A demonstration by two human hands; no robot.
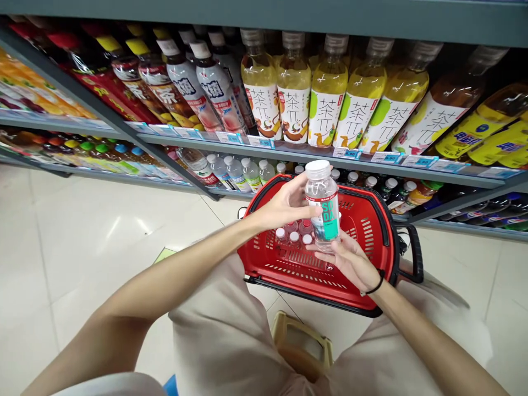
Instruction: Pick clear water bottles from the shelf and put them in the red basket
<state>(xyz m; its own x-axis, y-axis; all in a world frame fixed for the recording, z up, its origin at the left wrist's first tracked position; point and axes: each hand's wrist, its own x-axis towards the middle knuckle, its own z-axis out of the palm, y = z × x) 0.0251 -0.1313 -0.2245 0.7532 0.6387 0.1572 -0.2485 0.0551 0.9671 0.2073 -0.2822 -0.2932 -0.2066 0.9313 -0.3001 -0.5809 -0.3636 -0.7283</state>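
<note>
A clear soda water bottle (pixel 324 206) with a white cap and a green and red "SODA" label is held tilted above the shopping basket. My left hand (pixel 289 203) wraps its upper part, thumb across the label. Under the bottle's base, my right hand (pixel 346 256) supports it with fingers reaching beneath; a black band circles that wrist. Below both hands stands a red shopping basket (pixel 284 269) with a black rim. Several small bottles (pixel 294 237) with white caps sit inside it, toward its left side.
A middle shelf (pixel 231 144) carries several tea and soft drink bottles (pixel 328 104). Lower down, smaller bottles (pixel 249 173) line the bottom shelf behind the basket. A black basket handle (pixel 416 256) juts out at right. Between my legs is a small beige stool (pixel 280 324) on the tiled floor (pixel 94 236).
</note>
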